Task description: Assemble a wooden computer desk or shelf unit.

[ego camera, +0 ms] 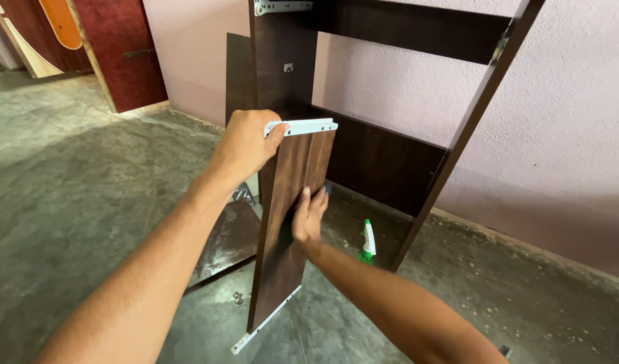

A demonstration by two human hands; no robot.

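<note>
A long dark wood-grain panel (292, 202) stands tilted on end on the floor, with a white metal drawer rail (301, 126) across its top and another along its bottom edge (262, 327). My left hand (245, 145) grips the panel's top left corner, thumb on the rail. My right hand (308, 216) lies flat against the panel's face about halfway down, with a dark cloth partly showing under the fingers.
Behind the panel a dark wooden cabinet frame (457, 145) leans at the pink wall. A green and white spray bottle (368, 244) stands on the concrete floor inside it. Another dark board (222, 243) lies flat at left. Red door panels (117, 54) stand far left.
</note>
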